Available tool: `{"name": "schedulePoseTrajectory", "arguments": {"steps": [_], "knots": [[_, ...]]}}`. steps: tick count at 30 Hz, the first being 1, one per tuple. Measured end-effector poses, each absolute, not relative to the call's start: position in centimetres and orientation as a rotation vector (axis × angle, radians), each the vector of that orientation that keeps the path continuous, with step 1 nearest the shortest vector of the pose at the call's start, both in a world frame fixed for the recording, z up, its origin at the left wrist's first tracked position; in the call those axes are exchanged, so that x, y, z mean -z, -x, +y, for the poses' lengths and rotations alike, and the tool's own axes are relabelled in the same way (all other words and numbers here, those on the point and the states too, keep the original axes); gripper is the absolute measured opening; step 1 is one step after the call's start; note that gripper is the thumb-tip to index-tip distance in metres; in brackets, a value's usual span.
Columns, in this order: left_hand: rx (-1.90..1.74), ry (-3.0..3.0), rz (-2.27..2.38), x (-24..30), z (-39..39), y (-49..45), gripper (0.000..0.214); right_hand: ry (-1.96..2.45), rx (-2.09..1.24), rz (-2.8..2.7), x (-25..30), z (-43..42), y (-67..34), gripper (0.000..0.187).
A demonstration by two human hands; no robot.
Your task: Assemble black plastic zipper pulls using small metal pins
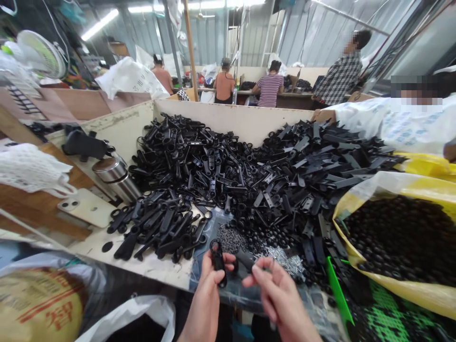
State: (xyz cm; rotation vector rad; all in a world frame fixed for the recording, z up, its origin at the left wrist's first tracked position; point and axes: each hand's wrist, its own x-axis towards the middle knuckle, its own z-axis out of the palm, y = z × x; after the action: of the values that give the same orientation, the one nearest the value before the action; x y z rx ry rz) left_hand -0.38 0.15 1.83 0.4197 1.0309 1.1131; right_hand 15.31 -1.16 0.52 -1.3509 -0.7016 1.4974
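Head view, and the left hand (208,289) has its fingers clamped on a black part (218,266), over the mat (200,275); the right hand (280,289) hovers near silver pins (285,260), fingertips close together, whether on anything I cannot tell

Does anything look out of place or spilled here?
The phone and steel flask look a little odd, being personal things beside piled black parts. The thin silver pieces lie loose, as if spilled, though that may be deliberate.
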Motion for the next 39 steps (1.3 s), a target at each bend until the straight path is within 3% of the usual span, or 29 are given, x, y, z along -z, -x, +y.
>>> {"name": "schedulePoseTrajectory", "arguments": {"steps": [7,15,24,27,32,36,39], "knots": [[-1.222,-0.452,1.093,-2.1,-0.3,-0.7,0.049,1.141,-1.602,-0.654,1.9,-2.4,-10.8,0.058],[-1.199,-0.429,1.071,-1.7,-0.7,-1.3,0.042,1.102,-1.599,-0.627,2.5,-2.7,-9.8,0.059],[-1.178,-0.588,1.155,1.0,-1.2,-1.5,0.046,1.145,-1.453,-0.452,3.3,-3.6,-8.1,0.050],[-1.128,-0.674,1.160,2.1,-1.0,-1.0,0.045,1.128,-1.425,-0.392,4.1,-3.5,-7.5,0.059],[-1.049,-0.873,1.217,2.1,-0.6,0.5,0.040,1.247,-1.537,-0.707,3.8,-3.1,-9.7,0.059],[-0.880,-0.895,1.173,1.1,-1.3,1.6,0.051,1.399,-1.352,-0.904,1.3,-2.1,-13.4,0.053],[-0.806,-0.938,1.179,0.1,-2.7,2.0,0.053,1.271,-1.577,-1.059,-0.5,-1.5,-14.7,0.044]]}}
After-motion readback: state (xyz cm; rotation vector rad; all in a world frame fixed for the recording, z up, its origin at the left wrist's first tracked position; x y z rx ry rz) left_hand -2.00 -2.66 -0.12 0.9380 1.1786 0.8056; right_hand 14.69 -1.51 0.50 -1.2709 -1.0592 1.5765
